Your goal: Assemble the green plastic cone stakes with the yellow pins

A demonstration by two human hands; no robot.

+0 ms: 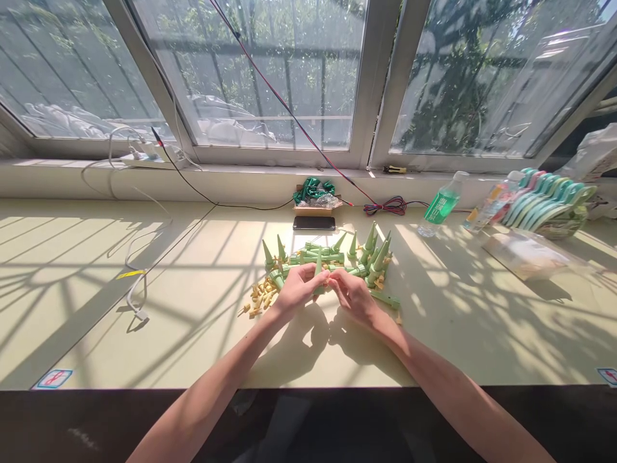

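Both hands meet at the middle of the pale table. My left hand and my right hand are closed around one green cone-shaped plastic spike, pinching it between their fingertips. Behind them lies a heap of several more green spikes, some upright, some on their sides. A scatter of small yellow plastic pieces lies just left of my left hand.
A black phone lies behind the heap, with a bag of green parts on a small box. A green-labelled bottle, a second bottle, stacked pastel hangers and a clear bag sit at right. White cables trail at left.
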